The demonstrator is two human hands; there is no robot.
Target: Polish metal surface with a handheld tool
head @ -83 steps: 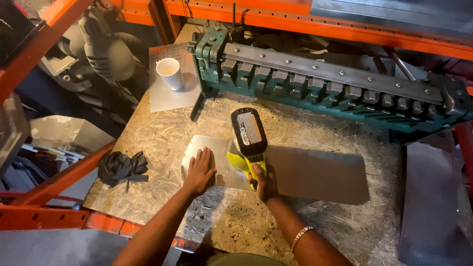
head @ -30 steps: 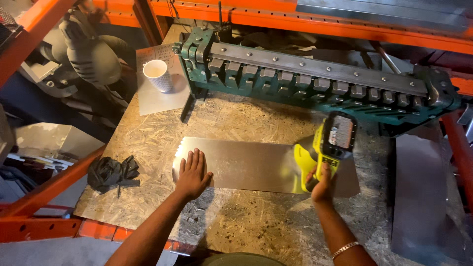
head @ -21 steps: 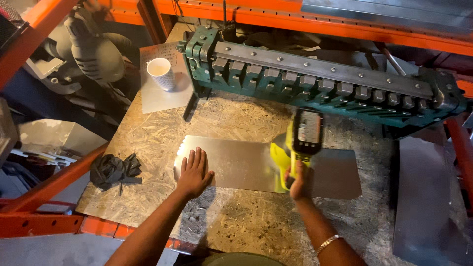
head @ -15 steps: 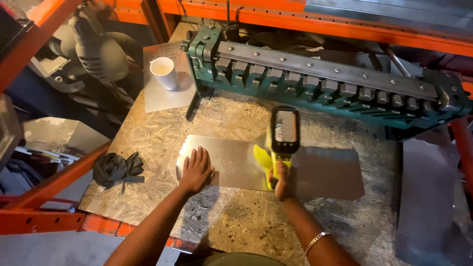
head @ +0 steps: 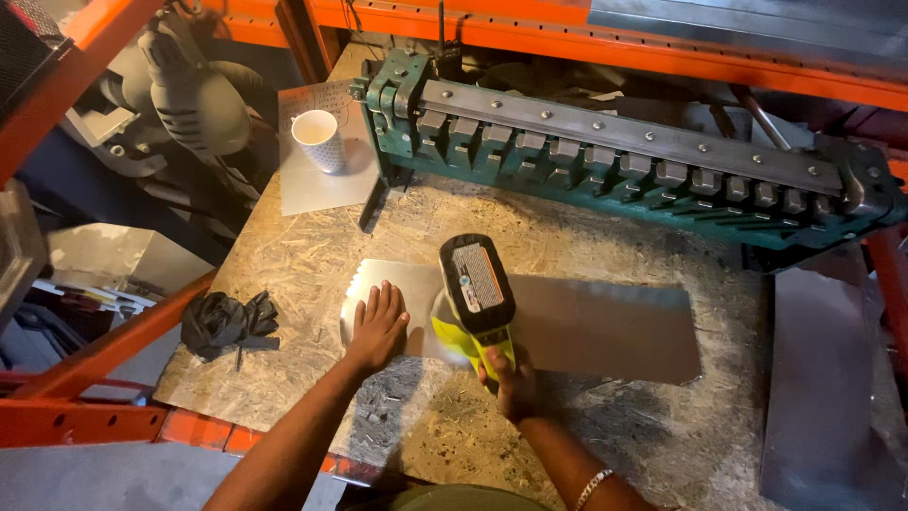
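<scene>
A flat sheet of grey metal is laid on a chipboard table, seen from above. The left hand is pressed palm-down, fingers spread apart, on the sheet's left end. A yellow and black cordless power tool is gripped by the right hand, whose fingers are clamped around its handle; the tool's head is set against the sheet just right of the left hand. Behind the sheet, a long green metal bending brake is stretched across the back of the table. A white paper cup is placed on a smaller metal piece at the back left. A bundle of black gloves is seen near the table's left edge.
</scene>
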